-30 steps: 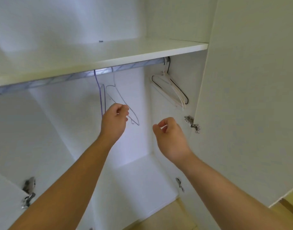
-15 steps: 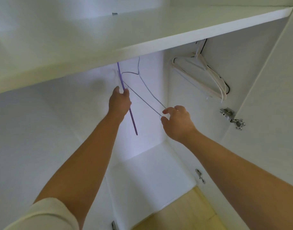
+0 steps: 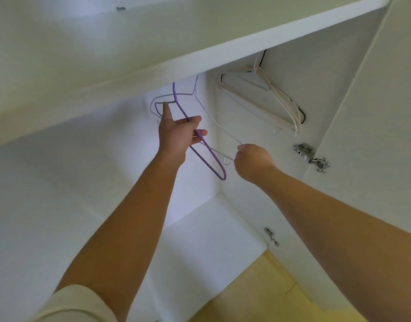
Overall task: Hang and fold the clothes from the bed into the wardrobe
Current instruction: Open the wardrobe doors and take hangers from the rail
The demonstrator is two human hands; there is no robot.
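I look up into a white wardrobe. A purple hanger (image 3: 212, 159) hangs under the shelf (image 3: 200, 49), its hook hidden behind the shelf edge. My left hand (image 3: 176, 133) holds its upper arm between thumb and fingers, with one finger raised toward the hanger's top. Beside it hangs a thin white wire hanger (image 3: 217, 126). My right hand (image 3: 253, 161) pinches that hanger's lower right corner. No clothes are in view.
Several white and black hangers (image 3: 265, 98) hang bunched at the right end against the side wall. The open door (image 3: 374, 112) stands at the right with metal hinges (image 3: 311, 156). The wardrobe floor (image 3: 211, 240) lies below, with wooden flooring (image 3: 269, 293) in front.
My right hand has closed on the white hanger's corner and drawn it outward. My left hand slid down the purple hanger, which now tilts right. The camera has moved closer under the shelf.
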